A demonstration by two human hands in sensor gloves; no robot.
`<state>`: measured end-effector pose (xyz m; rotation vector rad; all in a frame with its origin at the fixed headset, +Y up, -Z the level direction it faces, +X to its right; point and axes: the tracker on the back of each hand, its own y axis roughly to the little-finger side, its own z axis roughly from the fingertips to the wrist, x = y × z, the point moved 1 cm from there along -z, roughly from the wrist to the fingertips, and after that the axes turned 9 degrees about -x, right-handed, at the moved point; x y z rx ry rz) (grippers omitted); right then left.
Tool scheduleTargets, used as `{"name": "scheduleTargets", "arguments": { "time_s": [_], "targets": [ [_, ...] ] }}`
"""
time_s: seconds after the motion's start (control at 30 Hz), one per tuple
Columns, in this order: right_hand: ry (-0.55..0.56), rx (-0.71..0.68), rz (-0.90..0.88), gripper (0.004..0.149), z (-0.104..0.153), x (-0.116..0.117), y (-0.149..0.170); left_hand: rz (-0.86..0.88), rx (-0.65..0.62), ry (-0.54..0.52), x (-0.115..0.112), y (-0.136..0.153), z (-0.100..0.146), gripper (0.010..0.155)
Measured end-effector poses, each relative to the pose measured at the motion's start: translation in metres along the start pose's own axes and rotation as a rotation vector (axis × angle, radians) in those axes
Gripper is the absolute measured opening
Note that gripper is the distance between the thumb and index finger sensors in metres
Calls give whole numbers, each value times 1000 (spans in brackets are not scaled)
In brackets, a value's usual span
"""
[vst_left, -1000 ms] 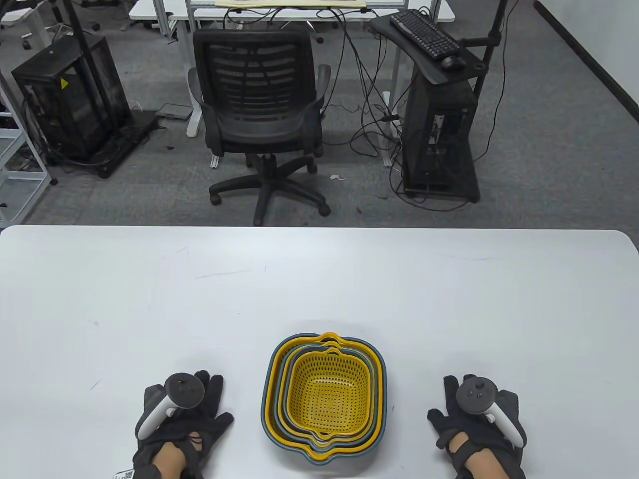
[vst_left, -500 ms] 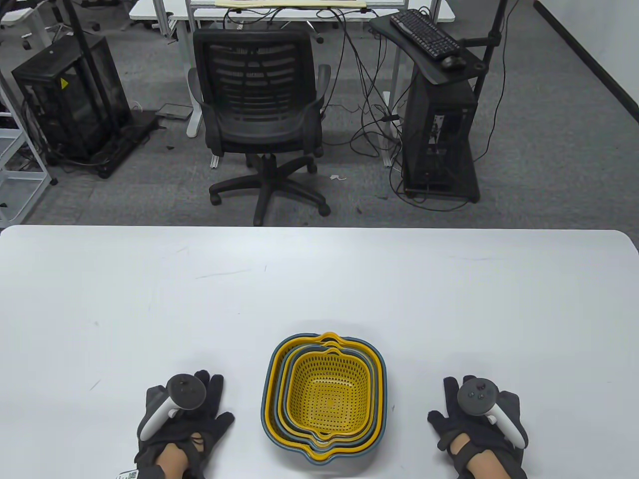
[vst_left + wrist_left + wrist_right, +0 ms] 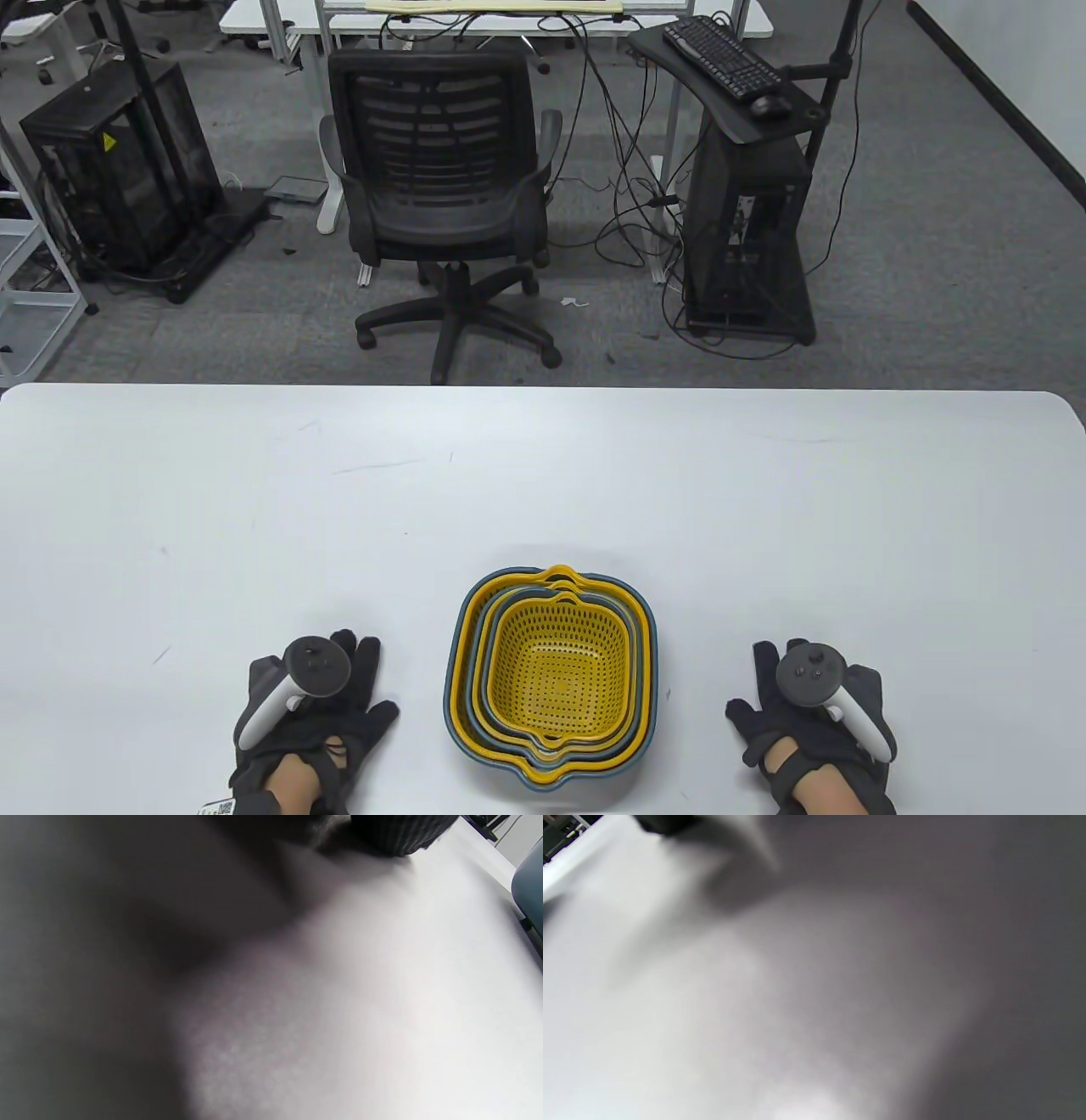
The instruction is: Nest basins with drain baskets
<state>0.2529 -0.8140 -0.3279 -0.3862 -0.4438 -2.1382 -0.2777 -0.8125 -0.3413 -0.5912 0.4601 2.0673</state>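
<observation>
The white table [image 3: 543,492] fills the lower half of the table view, its far edge running across the middle of the frame. Above it, on the grey carpet, a black mesh office chair [image 3: 441,187] stands at upper centre, a dark computer cart [image 3: 747,229] with a keyboard [image 3: 721,55] on top sits at upper right, and a black cabinet [image 3: 119,170] sits at upper left.

Low in the frame, just right of centre, the nested stack [image 3: 550,672] rests on the table: grey-blue basins [image 3: 455,696] alternate with yellow drain baskets [image 3: 551,666], one inside the next, and the smallest perforated yellow basket is on top in the middle. The handle lips point to the top and bottom of the frame.

My left hand [image 3: 310,722] lies at lower left, palm down on the table with the fingers spread flat, holding nothing and well apart from the stack. My right hand [image 3: 810,722] lies at lower right in the same way, flat, fingers spread, holding nothing. Each carries a tracker on its back, left [image 3: 293,688] and right [image 3: 827,688].

Both wrist views are blurred and show little more than the table surface up close. In the left wrist view, a dark gloved fingertip [image 3: 398,834] touches the table at the top edge, and a grey-blue basin wall [image 3: 528,887] is at the right edge.
</observation>
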Motion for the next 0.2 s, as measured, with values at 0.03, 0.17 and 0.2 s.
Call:
{"name": "scheduleTargets", "arguments": {
  "time_s": [0.03, 0.17, 0.2],
  "targets": [
    [0, 0, 0, 79, 0, 0, 0, -1, 1, 0, 0, 0, 0, 78],
    [2, -2, -1, 80, 0, 0, 0, -5, 4, -2, 0, 0, 0, 78],
    [1, -1, 1, 80, 0, 0, 0, -3, 6, -1, 0, 0, 0, 78]
  ]
}}
